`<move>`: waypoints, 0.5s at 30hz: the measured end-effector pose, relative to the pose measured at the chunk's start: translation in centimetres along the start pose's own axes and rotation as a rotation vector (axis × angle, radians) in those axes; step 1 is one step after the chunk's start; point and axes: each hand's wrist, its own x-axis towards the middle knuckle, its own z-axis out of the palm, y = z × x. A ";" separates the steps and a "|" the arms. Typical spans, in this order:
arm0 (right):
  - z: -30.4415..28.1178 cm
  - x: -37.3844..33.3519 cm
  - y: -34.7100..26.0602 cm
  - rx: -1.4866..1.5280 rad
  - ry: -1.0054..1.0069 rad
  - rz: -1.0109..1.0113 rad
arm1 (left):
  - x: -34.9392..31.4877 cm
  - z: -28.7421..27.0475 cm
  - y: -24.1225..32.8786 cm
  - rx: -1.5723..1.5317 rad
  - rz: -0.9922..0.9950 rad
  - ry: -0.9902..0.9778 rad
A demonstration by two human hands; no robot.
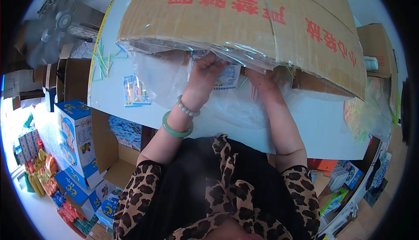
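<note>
A large cardboard box [209,21] with red printing lies on its side on the white table, its open edge toward me and lined with clear plastic film [174,82]. At that opening my left hand [207,70] has its fingers curled closed on a small clear packet [228,79] printed blue and white. My right hand [262,82] reaches in under the box's edge, with its fingertips hidden by the box and film. Left of the box, a similar packet [134,92] holding coloured sticks lies on the white table [209,131].
Loose green and pale sticks [104,63] lie at the table's left. A clear bag of coloured sticks [364,113] sits at the right edge. Below the left edge stand an open carton [107,144] with blue packets and blue-and-white boxes [74,126]. A grey machine [72,17] stands beyond.
</note>
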 end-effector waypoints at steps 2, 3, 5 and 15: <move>-0.5 0.0 0.8 0.186 -0.293 0.240 | 0.1 0.1 0.4 0.017 0.001 0.010; -1.3 0.1 0.5 0.194 -0.296 0.229 | 0.0 -0.1 0.6 0.039 0.003 0.033; -4.2 0.4 -0.7 0.786 -0.241 0.488 | 0.0 -0.4 0.1 0.056 0.060 0.070; -6.3 1.2 -3.1 0.686 -0.335 0.362 | 0.1 -0.4 0.8 0.436 0.254 -0.065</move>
